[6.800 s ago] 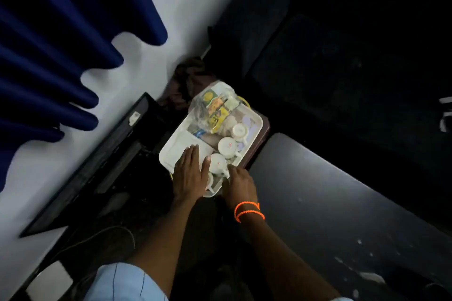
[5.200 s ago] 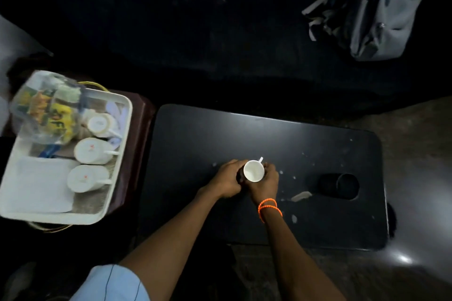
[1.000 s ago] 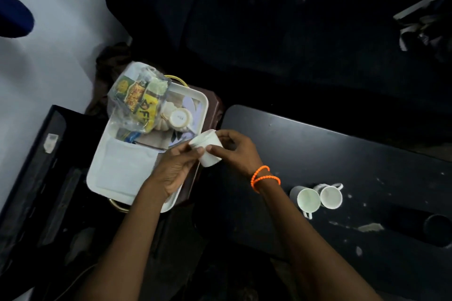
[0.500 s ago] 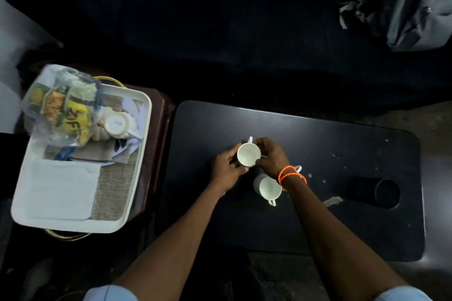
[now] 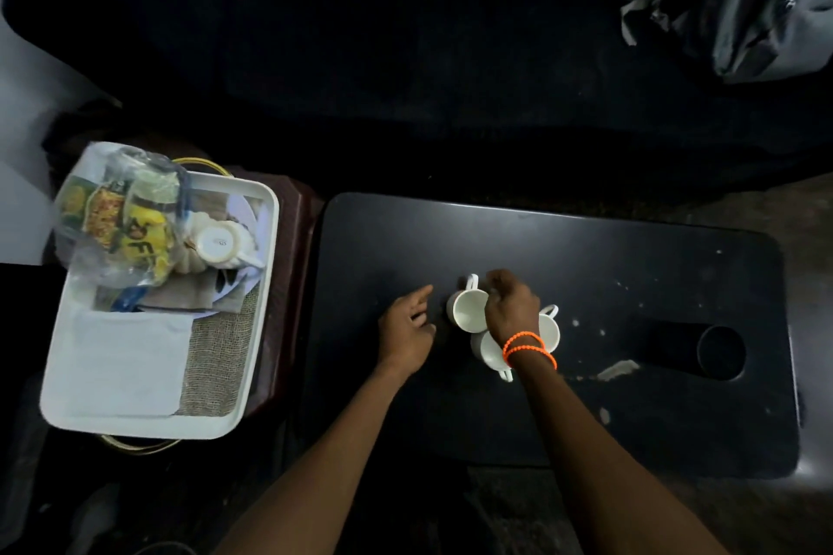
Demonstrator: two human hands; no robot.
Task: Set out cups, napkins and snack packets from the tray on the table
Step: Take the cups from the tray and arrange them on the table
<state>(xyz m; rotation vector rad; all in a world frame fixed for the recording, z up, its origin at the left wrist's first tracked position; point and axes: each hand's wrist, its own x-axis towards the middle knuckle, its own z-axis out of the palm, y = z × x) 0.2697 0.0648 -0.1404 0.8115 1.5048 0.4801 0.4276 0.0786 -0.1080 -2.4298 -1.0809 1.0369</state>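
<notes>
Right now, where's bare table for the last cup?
Free: the table's far strip beyond the three cups, and the near-left stretch below the left hand. Crowded: the middle, where the right hand covers the cups. The right end has a round cutout.

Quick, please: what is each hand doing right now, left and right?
Left hand: open, holding nothing, beside the cup.
Right hand: over the cup's rim; grip cannot be told.
</notes>
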